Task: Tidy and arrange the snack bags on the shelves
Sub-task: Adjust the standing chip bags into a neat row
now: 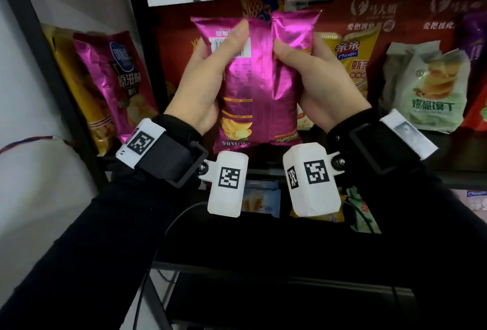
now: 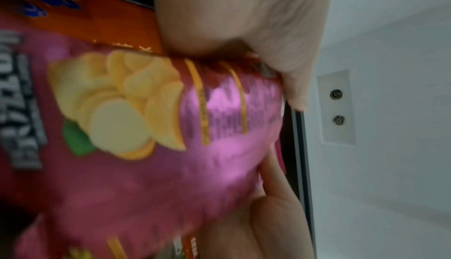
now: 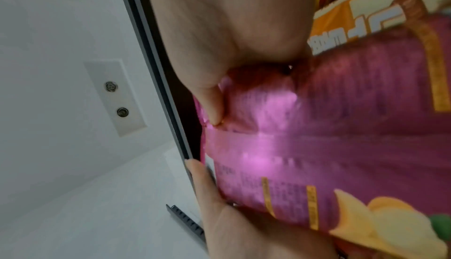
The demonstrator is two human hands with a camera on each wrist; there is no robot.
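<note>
Two shiny magenta chip bags are held upright side by side in front of the middle shelf, backs toward me. My left hand [image 1: 208, 71] grips the left bag [image 1: 245, 87], its thumb across the barcode label. My right hand [image 1: 311, 74] grips the narrower right bag [image 1: 290, 39], thumb pressed into its front. The fingers of both hands are hidden behind the bags. In the left wrist view the left hand [image 2: 231, 22] clamps the magenta bag [image 2: 171, 166] near its printed chips. In the right wrist view the right hand [image 3: 231, 31] pinches the magenta foil [image 3: 341, 128].
On the shelf, another magenta bag [image 1: 118, 79] leans at the left against a yellow bag [image 1: 79, 92]. A yellow bag [image 1: 353, 60] and a pale green bag [image 1: 427, 87] stand at the right, with red bags [image 1: 369, 13] behind. A black frame post [image 1: 52, 66] borders the left. More bags [image 1: 261, 198] lie below.
</note>
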